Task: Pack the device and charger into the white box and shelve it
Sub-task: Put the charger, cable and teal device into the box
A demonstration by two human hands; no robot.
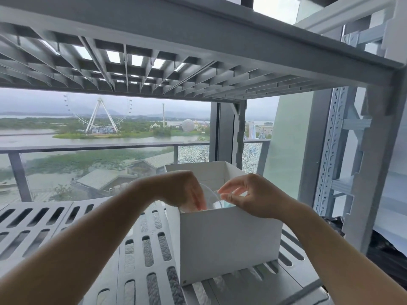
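White box (pixel 229 238) stood open on slatted shelf (pixel 66 219), clear wrapping (pixel 209 194) pinched above its opening by left hand (pixel 185 190) and right hand (pixel 253 194), contents obscured

High-rise storage spot beside a glazed balcony: grey slotted plastic shelving (pixel 66 219) at 6 o'clock, perforated metal upright (pixel 328 150) at 3 o'clock, Ferris wheel (pixel 100 115) view at 11 o'clock.

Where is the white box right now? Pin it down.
The white box sits on the slotted shelf, right of centre, beside the right upright, with both hands at its open top.
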